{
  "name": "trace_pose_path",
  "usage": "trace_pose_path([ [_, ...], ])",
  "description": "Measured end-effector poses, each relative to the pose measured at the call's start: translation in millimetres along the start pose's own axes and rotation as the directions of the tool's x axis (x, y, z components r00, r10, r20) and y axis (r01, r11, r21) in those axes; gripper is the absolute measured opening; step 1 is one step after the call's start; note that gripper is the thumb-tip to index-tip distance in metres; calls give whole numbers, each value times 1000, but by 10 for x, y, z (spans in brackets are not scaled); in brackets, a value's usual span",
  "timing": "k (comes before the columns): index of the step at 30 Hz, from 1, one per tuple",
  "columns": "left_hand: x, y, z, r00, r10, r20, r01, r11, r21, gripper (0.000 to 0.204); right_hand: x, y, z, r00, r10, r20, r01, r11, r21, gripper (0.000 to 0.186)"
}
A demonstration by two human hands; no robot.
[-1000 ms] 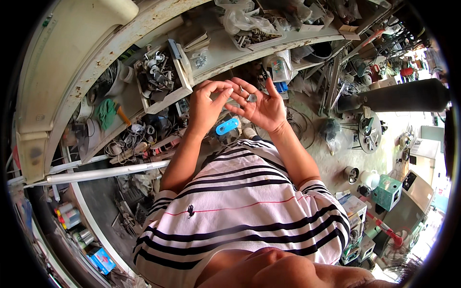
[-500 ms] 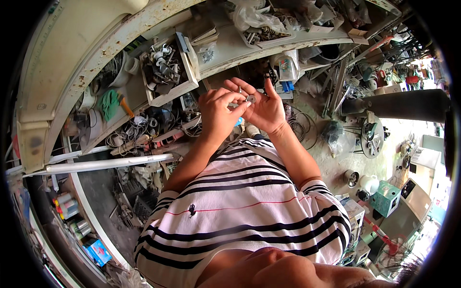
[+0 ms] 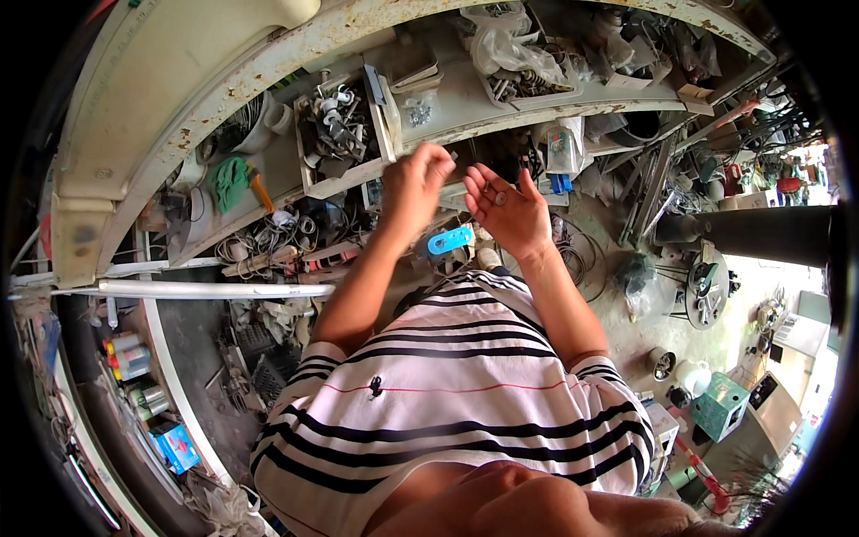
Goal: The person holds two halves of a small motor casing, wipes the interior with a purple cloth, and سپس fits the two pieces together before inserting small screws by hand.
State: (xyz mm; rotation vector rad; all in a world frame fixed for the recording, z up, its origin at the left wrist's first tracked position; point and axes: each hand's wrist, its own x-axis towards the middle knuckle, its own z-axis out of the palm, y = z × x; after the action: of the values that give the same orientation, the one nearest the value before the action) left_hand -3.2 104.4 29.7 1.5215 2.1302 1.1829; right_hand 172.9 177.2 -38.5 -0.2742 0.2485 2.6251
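The person stands at a cluttered table (image 3: 465, 115) with both hands raised just short of its edge, near each other but not touching. The right hand (image 3: 512, 215) is turned palm up with the fingers spread, and small metal parts (image 3: 499, 198) rest loose in it, near the base of the fingers; they are too small to tell their kind. The left hand (image 3: 416, 186) is to the left, fingers bent and blurred; whether they pinch anything cannot be told. As far as this shows, getting the parts into the palm is done, while handling them seems only partway: they lie loose in the palm, not put down anywhere, and nothing visible suggests they are joined. What is left would appear to be dealing with those parts, though how many remain is unclear. Just beyond the left hand, to its left, is a white box (image 3: 349, 184) full of mixed fittings (image 3: 333, 134); farther off lie a clear bag (image 3: 418, 110) of small hardware and, to the right, a heap of bolts (image 3: 523, 87). A green glove (image 3: 231, 183) lies well to the left. Nearer the person, between the forearms, is a blue oval thing (image 3: 449, 240).
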Motion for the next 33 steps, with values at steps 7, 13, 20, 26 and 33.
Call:
trace_pose_path([
  [7, 986, -962, -7, 982, 166, -90, -87, 822, 563, 14, -202, -248, -247, 994, -72, 84, 70, 997, 25, 65],
  [13, 1280, -1268, 235, 996, 86, -29, -46, 756, 653, 13, -360, -344, -256, 982, -167, 84, 167, 986, 11, 65],
  [20, 1350, -1352, 279, 996, 85, -3, -60, 732, 679, 23, -393, -447, -320, 976, -188, 111, 190, 982, -11, 65],
  [26, 1172, -1029, 209, 989, 136, -61, -65, 763, 643, 25, -420, -470, -100, 978, -201, 49, 203, 979, -23, 66],
  [33, 261, -586, 589, 990, 118, 73, -124, 990, 73, 21, -594, -552, -259, 868, -454, -202, 370, 862, -347, 46],
])
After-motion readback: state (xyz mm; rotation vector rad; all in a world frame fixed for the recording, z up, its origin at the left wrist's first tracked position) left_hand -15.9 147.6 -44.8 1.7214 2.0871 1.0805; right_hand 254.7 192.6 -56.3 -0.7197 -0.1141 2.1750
